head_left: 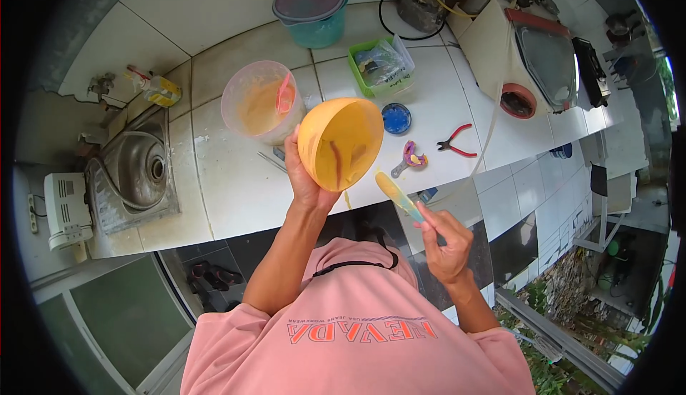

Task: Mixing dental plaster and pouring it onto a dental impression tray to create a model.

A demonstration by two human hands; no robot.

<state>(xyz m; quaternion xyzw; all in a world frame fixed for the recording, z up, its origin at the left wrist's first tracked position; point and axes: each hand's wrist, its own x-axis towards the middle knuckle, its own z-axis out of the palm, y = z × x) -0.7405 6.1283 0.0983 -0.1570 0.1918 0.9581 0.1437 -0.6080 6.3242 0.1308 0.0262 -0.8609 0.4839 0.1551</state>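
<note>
My left hand (306, 184) grips an orange-yellow mixing bowl (361, 134) from beneath and one side. The bowl is tilted with its mouth toward me, and a brownish streak and yellow smears mark its inside. In my closed right hand (446, 246) is a mixing spatula (391, 189), its blade coated in yellow paste and its lower end teal. The blade points up and left, just right of the bowl and apart from it. Beyond the spatula, a metal-handled tray (409, 158) with purple and yellow material lies on the white tiled counter (236, 188).
A translucent pink tub (232, 109) of tan powder holds a pink scoop (284, 95). Around it are a teal lidded bucket (314, 32), green basket (361, 73), blue lid (396, 118) and red-handled pliers (457, 143). Left is a steel sink (118, 206); right, a boxy machine (547, 59).
</note>
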